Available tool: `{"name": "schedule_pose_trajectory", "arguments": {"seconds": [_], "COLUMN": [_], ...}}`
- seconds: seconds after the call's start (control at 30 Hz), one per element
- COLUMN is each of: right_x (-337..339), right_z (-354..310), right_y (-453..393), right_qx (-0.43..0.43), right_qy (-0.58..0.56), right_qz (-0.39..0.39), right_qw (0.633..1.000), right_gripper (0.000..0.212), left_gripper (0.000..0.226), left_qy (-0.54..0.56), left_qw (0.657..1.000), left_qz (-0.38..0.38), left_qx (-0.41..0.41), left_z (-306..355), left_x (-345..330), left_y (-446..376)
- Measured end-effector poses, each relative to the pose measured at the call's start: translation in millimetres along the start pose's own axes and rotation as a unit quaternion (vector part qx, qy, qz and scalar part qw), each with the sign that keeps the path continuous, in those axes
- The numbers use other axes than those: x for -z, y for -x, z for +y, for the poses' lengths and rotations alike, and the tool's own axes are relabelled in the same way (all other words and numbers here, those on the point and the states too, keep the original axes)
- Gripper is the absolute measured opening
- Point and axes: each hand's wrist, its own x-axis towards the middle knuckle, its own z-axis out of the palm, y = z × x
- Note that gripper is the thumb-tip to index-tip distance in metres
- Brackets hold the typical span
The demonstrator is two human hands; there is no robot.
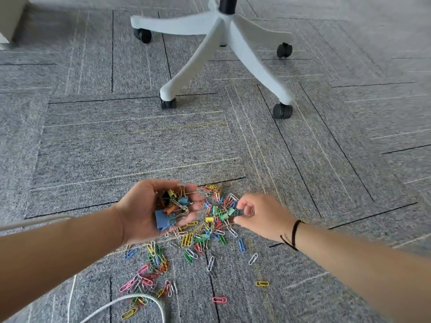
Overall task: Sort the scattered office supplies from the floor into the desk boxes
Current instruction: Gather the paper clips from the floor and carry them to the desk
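- Cupped palm-up, the left hand has its grip loosely curled around a heap of binder clips: blue, orange, yellow, black and teal ones with wire handles sticking out between the fingers.
- A larger blue binder clip sits at the near edge of that heap, against the heel of the palm.
- Hovering just beside it, the right hand reaches down to the floor with thumb and forefinger drawn nearly together in a pinch; motion blur hides whether anything sits between the fingertips, so I cannot tell if its grip holds a clip.
- Its fingertips are at the right edge of the densest pile on the grey carpet, where small green binder clips and a yellow one lie mixed with paper clips.
- Loose paper clips in yellow, pink, green, blue, red and white spread toward the viewer from that pile, with a second cluster lower left and single ones, such as a pink clip, lying well apart.
- A black cord bracelet circles the right wrist.
- A white cable loops across the carpet near the bottom edge, touching some clips.
- Beyond the pile stands a chair base, white with black castors.
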Motion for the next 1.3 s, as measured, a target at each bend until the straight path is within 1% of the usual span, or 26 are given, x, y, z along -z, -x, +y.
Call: {"name": "schedule_pose_trajectory", "arguments": {"seconds": [0.07,0.17,0.3,0.43,0.53,0.73,0.87,1.0,1.13,1.3], "right_x": [-6,-15,-17,-17,-18,-20,-18,-13,-6,-8], "right_z": [-10,-21,-30,-37,-39,-35,-28,-22,-15,-10], "right_y": [0,-6,-11,-12,-13,-10,-11,-9,-4,0], "right_qx": [0.003,0.004,0.018,0.045,0.057,0.033,0.007,-0.001,0.016,0.028], "right_qy": [0.014,0.047,0.062,0.062,0.067,0.034,0.009,0.003,-0.005,0.016], "right_qz": [0.006,0.018,0.01,-0.006,0.005,0.022,0.032,0.017,-0.022,-0.048], "right_qw": [1.0,0.999,0.998,0.997,0.996,0.999,0.999,1.0,1.0,0.998], "right_gripper": [0.033,0.039,0.041,0.044,0.042,0.046,0.042,0.041,0.052,0.043], "left_gripper": [0.035,0.033,0.032,0.034,0.033,0.033,0.033,0.035,0.035,0.035], "left_qy": [-0.002,-0.004,-0.002,0.003,0.002,0.007,0.01,0.005,0.001,0.004], "left_qw": [1.0,1.0,1.0,1.0,1.0,1.0,1.0,1.0,1.0,1.0], "left_qz": [-0.001,-0.006,-0.018,-0.013,-0.012,-0.02,-0.022,-0.016,-0.012,-0.004], "left_qx": [-0.001,-0.001,-0.001,0.001,0.001,0.007,0.008,0.002,0.002,0.002], "left_z": [0,-1,-1,0,1,1,2,3,2,2], "left_x": [-1,-3,-3,-2,-3,-2,-1,-2,0,-1], "left_y": [-1,-1,1,2,1,1,1,0,-1,-3]}}
